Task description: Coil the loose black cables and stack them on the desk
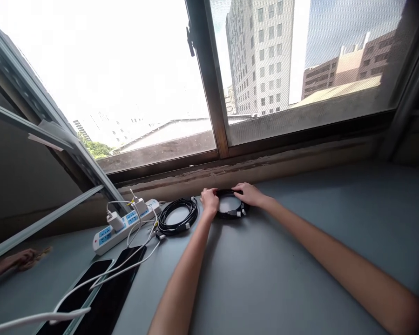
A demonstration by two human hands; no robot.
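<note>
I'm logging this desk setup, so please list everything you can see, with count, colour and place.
coiled cable: 1, black, on the desk by the window sill, between both hands
second coiled cable: 1, black, on the desk just left of the first
power strip: 1, white with blue sockets, left on the desk
chargers: 2, white, plugged into the power strip
charging leads: white, running from the strip toward the near left edge
phones: 2, black screens, near left of the desk
desk: 1, grey, under the window
window: sliding, dark frame, buildings outside
another person's hand: 1, far left edge
left hand: on the coil's left side
right hand: on the coil's upper right
</note>
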